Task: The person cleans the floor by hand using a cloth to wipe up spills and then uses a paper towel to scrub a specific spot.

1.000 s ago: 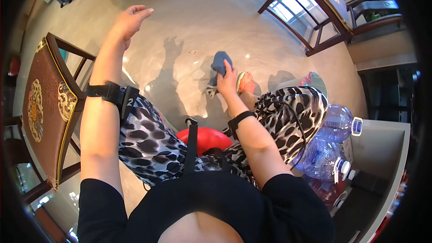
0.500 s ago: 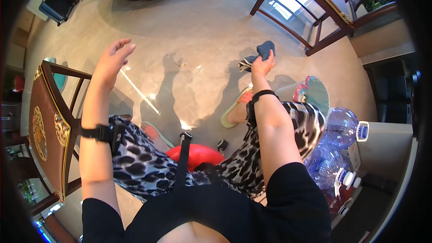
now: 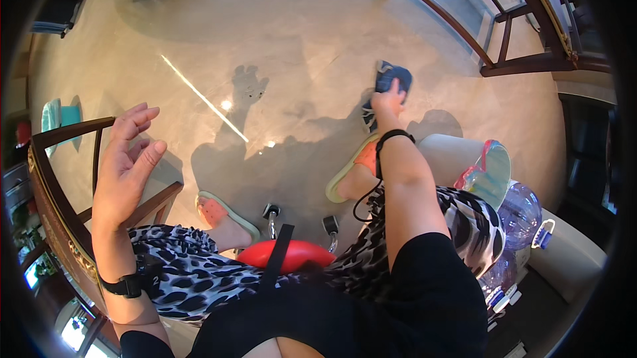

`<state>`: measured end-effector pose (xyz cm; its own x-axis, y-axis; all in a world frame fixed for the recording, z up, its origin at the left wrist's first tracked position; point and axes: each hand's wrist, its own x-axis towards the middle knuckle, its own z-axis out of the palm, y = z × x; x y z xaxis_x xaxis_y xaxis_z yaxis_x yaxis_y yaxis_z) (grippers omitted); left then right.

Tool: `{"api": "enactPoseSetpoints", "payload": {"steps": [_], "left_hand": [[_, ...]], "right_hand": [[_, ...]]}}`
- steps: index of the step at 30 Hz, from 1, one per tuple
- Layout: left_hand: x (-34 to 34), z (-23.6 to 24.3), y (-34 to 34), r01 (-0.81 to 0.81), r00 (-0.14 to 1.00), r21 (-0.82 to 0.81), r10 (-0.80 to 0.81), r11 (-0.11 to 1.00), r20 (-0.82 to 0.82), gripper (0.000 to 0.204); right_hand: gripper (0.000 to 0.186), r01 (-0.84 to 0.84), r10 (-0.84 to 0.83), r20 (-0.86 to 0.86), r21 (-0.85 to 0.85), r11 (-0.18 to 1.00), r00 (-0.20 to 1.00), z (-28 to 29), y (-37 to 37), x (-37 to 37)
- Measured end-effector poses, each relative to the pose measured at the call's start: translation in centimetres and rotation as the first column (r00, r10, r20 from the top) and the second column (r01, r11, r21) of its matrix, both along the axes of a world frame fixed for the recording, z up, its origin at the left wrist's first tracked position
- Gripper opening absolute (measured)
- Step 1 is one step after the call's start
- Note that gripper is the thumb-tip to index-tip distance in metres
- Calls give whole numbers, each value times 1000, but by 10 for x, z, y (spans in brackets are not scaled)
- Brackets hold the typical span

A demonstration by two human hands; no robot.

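Observation:
Out in front on the right, my right hand (image 3: 391, 99) is closed on a dark blue shoe (image 3: 393, 78), which is slightly blurred. Just below it, close to the floor, a second dark shoe (image 3: 369, 112) with pale laces shows; whether my fingers hold that one too cannot be made out. My left hand (image 3: 125, 165) is raised on the left, thumb apart from its loosely curved fingers, with nothing in it. Nearest to that hand is a dark wooden chair frame (image 3: 73, 134).
I sit low on a red seat (image 3: 285, 256) with casters. Slippers (image 3: 225, 217) are on my feet. Beside my right knee are a lined pale bin (image 3: 451, 159) and large clear bottles (image 3: 521, 212). Another chair (image 3: 458, 29) stands far right; a turquoise container (image 3: 70, 115) stands left.
My left hand has come down and left, nearer my body. The blue shoe in my right hand has turned. My view has tilted and shifted over the floor.

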<state>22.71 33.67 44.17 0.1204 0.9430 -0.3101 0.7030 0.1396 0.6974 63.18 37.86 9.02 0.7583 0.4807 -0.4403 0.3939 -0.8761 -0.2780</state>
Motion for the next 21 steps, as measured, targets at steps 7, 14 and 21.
{"api": "enactPoseSetpoints", "payload": {"steps": [7, 14, 21], "left_hand": [[10, 6, 7, -25, 1000, 17, 25, 1000, 4, 41], [-12, 7, -3, -27, 997, 131, 35, 991, -63, 41], [-38, 5, -35, -63, 998, 267, 65, 962, 1, 41]], "right_hand": [[65, -666, 681, 18, 230, 709, 732, -18, -2, -117], [68, 3, 399, -911, 402, 916, 105, 38, 12, -178], [69, -10, 503, -779, 539, 842, 374, 96, 38, -138]]}}
